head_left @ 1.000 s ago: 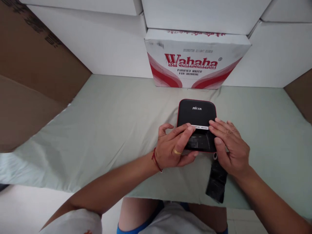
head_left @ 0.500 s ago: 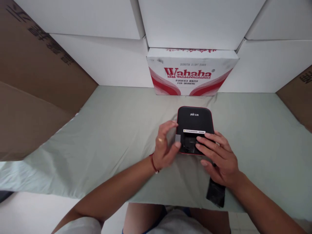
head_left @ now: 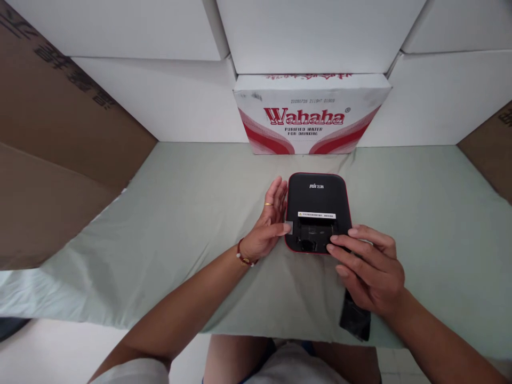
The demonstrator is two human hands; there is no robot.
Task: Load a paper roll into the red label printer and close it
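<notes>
Steadying, I'd judge: my unclenched left hand (head_left: pixel 267 223) flanks this black, red-rimmed device (head_left: pixel 318 199), thumb on grey tab (head_left: pixel 290 231); loose right hand (head_left: pixel 374 269) touching; lightness needed next.

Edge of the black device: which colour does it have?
The edge of the device is red; the head view shows it best.

- Left: broad stretch of cloth-covered desk (head_left: pixel 192 192), passable for you up to the left brown cardboard (head_left: pixel 60 197).
- Right: another open stretch, bounded by the right brown cardboard (head_left: pixel 491 157).
- Far: white boxes (head_left: pixel 160 98) and Wahaha carton (head_left: pixel 312 141), barring your reach; shallow gap before the black device (head_left: pixel 316 200).
- Device flanks: occupied by your left hand (head_left: pixel 269 221) and right hand (head_left: pixel 372 266).
- Near right: black strip (head_left: pixel 355 320), lying partly under your right hand.
</notes>
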